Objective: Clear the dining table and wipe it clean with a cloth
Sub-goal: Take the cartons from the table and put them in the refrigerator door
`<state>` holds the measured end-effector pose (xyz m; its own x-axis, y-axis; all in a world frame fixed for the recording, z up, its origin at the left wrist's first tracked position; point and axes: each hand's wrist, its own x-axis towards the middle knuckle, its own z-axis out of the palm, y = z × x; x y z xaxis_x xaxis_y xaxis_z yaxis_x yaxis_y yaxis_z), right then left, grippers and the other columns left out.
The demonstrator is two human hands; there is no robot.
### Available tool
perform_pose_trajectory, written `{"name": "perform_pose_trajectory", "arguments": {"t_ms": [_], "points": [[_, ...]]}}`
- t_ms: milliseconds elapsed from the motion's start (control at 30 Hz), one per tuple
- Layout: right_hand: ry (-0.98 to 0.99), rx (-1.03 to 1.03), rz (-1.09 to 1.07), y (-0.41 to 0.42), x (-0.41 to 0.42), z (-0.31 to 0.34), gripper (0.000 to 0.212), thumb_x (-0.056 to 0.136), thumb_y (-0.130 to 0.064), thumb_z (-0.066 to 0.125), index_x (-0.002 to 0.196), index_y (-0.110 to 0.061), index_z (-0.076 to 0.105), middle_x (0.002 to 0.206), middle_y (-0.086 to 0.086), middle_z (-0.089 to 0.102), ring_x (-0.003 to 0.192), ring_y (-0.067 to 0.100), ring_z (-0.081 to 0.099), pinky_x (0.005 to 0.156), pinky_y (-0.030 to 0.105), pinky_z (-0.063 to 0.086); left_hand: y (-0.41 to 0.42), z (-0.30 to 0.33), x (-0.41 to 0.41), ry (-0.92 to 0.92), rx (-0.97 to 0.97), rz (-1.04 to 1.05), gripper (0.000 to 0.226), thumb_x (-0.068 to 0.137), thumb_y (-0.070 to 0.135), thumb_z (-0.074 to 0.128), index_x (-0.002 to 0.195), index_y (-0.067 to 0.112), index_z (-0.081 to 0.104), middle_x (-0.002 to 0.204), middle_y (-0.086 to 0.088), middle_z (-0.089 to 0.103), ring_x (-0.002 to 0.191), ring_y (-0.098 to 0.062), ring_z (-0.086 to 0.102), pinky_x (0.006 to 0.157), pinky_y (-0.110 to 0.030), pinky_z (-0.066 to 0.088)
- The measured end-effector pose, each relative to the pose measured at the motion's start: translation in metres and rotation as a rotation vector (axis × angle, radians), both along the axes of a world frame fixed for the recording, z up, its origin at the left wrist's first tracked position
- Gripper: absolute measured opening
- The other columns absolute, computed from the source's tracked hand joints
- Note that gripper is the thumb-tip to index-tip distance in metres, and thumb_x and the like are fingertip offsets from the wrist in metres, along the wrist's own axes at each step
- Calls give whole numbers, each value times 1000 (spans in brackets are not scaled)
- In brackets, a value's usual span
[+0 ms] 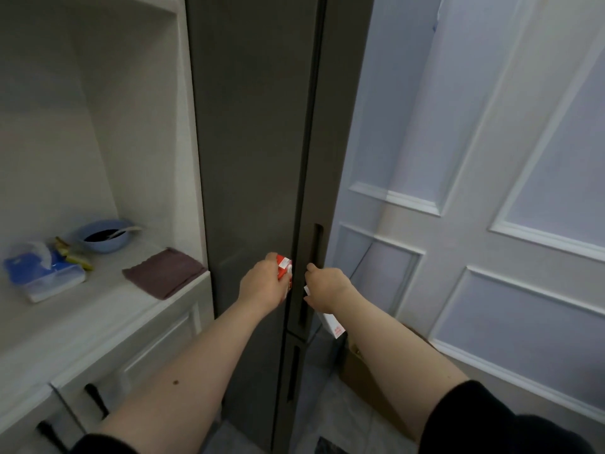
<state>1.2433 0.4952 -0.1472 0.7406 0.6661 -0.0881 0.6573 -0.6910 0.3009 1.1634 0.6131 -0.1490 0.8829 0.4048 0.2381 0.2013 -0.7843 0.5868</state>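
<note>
1. Sleeves, dark, one on each upper arm at the bottom edge of the view; both forearms bare and stretched forward toward a tall grey unit.
2. Cardboard box [366, 381], brown, on the tiled floor below the right forearm, beside the foot of the panelled wall.
3. Left hand [262, 285]: fingers curled round a red-and-white carton [284, 268]. The carton sits in the palm, its top corner showing above the knuckles and its lower edge below them, close against the face of the grey door.
4. Right hand [329, 286]: fingers curled, fingertips at the vertical recessed handle slot [317, 244] on the door edge. Under the palm hangs a white carton with red print [332, 324], its lower end projecting below the wrist; which fingers bear it cannot be told.
5. Grey door [248, 142], tall, matte, shut or nearly so; a second, lower handle slot [293, 371] beneath the hands.
6. White counter [108, 290], left of the grey unit, set in an alcove with drawers and black handles below.
7. Cloth [165, 271], mauve-brown, folded flat, on the counter's right end, just beside the grey unit and well apart from both hands.
8. Tissue pack [42, 273], blue and white, on the counter's left part, a sheet standing out of it.
9. Small yellow-green packets [73, 255], between tissue pack and bowl.
10. Bowl [104, 235], pale blue, dark contents, a white spoon resting in it, at the back of the counter.
11. Panelled wall [491, 191], white mouldings, to the right.
</note>
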Motion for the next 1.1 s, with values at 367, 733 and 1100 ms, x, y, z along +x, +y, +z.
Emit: {"name": "perform_pose_trajectory", "arguments": {"t_ms": [367,733,1100], "points": [[87,309,51,-20,15,-26,61,90,-16,52,144,-15,24,132,17,49,113,28,52,88,35,47,-19,-21,19,-17,-9,114,36,93,35,51,123,15,46,103,-4,63,87,-19,62,65,-28,46],[75,430,147,-25,20,-34,52,86,-14,58,134,-16,39,129,4,49,100,21,50,76,28,42,-42,-39,28,-17,-1,96,31,93,36,50,116,16,50,93,-1,64,78,-15,62,64,-31,52],[130,423,10,-130,17,-37,54,92,-28,48,140,-17,27,122,10,50,94,25,54,68,30,42,-69,-22,45,72,-14,-31,34,92,37,50,117,14,48,106,-9,63,93,-28,62,79,-43,53]]}}
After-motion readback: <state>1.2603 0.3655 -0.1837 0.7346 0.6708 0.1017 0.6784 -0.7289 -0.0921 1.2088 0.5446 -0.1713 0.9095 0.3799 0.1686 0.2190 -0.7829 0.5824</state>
